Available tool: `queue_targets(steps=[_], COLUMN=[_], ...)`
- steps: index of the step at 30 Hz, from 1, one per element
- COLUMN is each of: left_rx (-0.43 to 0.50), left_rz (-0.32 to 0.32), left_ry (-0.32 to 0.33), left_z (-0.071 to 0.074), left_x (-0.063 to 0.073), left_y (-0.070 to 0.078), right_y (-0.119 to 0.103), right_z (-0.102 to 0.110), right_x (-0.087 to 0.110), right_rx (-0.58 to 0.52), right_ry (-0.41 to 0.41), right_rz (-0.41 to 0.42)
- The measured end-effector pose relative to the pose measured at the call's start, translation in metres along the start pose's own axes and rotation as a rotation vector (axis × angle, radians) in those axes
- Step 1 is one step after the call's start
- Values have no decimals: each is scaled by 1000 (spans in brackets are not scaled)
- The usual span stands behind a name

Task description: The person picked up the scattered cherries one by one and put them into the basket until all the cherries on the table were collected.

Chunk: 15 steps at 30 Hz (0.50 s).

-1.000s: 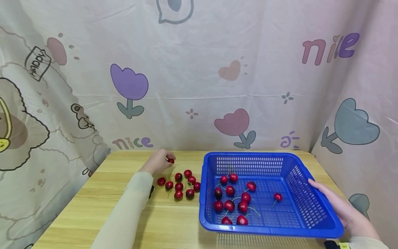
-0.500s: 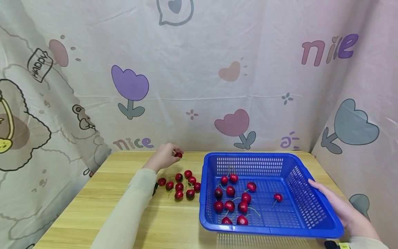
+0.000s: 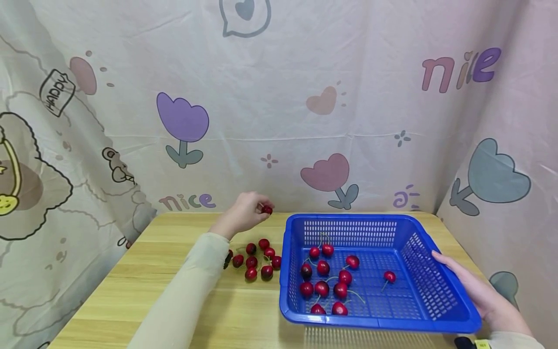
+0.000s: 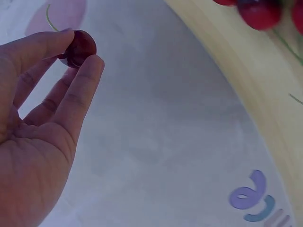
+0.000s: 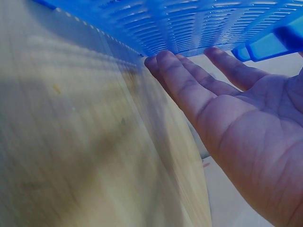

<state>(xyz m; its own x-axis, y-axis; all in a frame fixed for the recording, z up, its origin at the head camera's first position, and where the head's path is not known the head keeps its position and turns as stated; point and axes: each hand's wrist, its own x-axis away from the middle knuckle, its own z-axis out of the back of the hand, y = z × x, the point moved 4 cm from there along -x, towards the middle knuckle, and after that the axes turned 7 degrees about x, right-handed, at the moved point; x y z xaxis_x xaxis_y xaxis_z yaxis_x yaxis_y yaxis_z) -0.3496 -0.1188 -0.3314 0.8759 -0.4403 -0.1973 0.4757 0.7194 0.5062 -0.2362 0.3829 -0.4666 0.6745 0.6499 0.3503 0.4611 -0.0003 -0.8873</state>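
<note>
My left hand (image 3: 244, 214) pinches a small red cherry (image 3: 267, 210) above the tabletop's far edge. My right hand (image 3: 477, 290), fingers straight, rests against the blue slotted plastic basket (image 3: 436, 286).

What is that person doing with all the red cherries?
The left hand pinches one cherry between thumb and fingertip, lifted above the wooden table near the blue basket. The right hand lies flat against the basket's outer right side, fingers straight. About a dozen cherries sit inside the basket, and a smaller loose bunch lies on the table just left of it.
</note>
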Motion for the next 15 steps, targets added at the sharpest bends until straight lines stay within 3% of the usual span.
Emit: queue_targets(steps=[6, 15], left_rx=[-7, -21], left_rz=[-36, -183], left_ry=[-11, -42], left_z=[-3, -22], left_x=[-4, -16], left_y=[28, 76], right_y=[0, -1], right_z=[0, -1], right_x=[0, 2], right_rx=[-3, -4], right_ry=[-10, 11], right_rz=[1, -12])
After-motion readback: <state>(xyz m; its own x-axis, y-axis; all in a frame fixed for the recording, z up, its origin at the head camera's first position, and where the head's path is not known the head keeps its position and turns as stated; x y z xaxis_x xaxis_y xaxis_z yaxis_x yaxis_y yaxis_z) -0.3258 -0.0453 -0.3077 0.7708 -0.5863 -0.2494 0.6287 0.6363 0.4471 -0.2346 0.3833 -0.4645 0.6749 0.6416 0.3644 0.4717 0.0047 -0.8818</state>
